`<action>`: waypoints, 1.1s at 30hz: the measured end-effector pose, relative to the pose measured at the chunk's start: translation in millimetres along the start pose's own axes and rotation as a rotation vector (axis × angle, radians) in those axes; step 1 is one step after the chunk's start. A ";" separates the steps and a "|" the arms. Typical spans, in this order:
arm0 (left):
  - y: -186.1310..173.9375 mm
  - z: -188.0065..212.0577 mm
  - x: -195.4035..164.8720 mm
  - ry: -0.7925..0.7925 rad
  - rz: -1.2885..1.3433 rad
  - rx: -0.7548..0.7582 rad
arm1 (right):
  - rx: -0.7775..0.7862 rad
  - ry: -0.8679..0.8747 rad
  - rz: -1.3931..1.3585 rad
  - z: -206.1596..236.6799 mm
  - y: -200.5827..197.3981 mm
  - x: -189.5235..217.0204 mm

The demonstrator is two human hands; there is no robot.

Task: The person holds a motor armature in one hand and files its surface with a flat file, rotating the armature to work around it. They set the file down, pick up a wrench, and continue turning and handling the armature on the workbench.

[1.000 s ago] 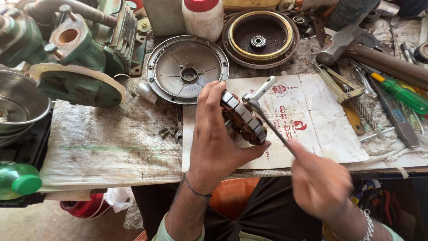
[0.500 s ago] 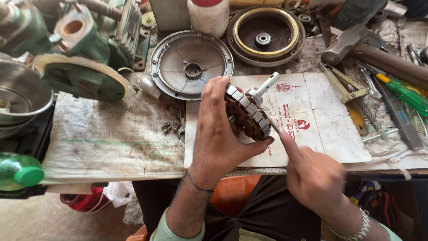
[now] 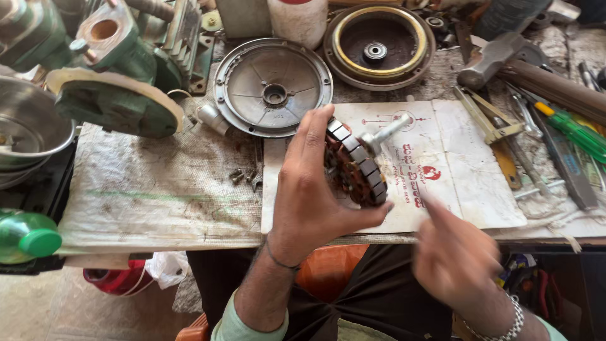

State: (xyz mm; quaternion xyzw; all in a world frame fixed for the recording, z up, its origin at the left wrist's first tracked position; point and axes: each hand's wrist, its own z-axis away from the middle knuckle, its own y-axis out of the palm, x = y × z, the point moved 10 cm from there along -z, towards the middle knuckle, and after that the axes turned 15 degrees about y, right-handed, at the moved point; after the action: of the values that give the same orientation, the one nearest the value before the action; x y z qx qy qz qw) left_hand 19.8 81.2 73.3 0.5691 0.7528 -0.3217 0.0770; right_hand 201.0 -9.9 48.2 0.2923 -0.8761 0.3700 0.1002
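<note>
My left hand (image 3: 309,189) grips a round motor stator (image 3: 355,165) with copper windings, a segmented metal rim and a pale shaft pointing up and right. It is held tilted above a worn white paper sheet (image 3: 461,170) on the bench. My right hand (image 3: 456,257) is blurred, just below and right of the stator, one finger pointing toward it. Whether a tool is in it is unclear.
A round grey motor cover (image 3: 273,85) and a brass-ringed housing (image 3: 379,44) lie behind. Green motor body (image 3: 113,82) and steel bowl (image 3: 28,136) at left, green bottle (image 3: 25,237) below. Hammer (image 3: 505,60), green screwdriver (image 3: 574,129) and tools at right. Small screws (image 3: 243,177) on cloth.
My right hand has drawn back down and right from the stator; the thin rod seen in it before no longer shows. My left hand keeps the stator, slightly turned.
</note>
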 end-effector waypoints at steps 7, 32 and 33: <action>4.5 -1.6 -4.1 -0.011 -0.048 0.036 | -0.001 0.051 -0.062 6.1 3.2 -7.2; 5.4 0.4 5.3 -0.077 -0.041 0.042 | 0.014 0.243 -0.032 -25.9 -3.4 3.6; 5.6 1.0 7.4 -0.102 -0.033 0.049 | -0.068 0.265 -0.094 -24.1 -14.4 3.0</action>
State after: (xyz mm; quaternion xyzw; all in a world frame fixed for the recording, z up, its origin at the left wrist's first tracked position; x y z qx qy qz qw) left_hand 22.1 87.3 66.7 0.5411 0.7492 -0.3697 0.0961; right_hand 206.0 -2.2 74.9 0.2779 -0.8527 0.3702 0.2420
